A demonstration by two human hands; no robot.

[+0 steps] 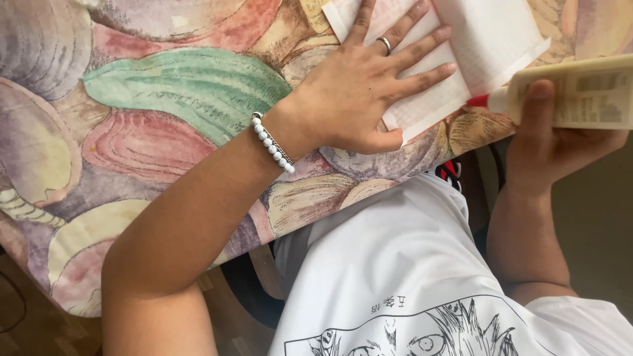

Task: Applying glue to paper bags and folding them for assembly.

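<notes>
Covering the table, a shell-patterned cloth point(151, 132) in green, pink and purple is seen, its near edge running just above a white printed shirt point(395, 277). White paper sheets point(488, 39) are laid near that edge at the far right, and are pressed flat by the left hand point(359, 92), its fingers spread. A cream glue bottle point(573, 92) is gripped in the curled right hand point(560, 142), its long axis kept almost level, its red tip point(479, 101) pointed left at the paper's lower edge. Its contents cannot be told. A beaded bracelet point(271, 142) is worn at the left wrist, a ring point(385, 44) on one finger.
</notes>
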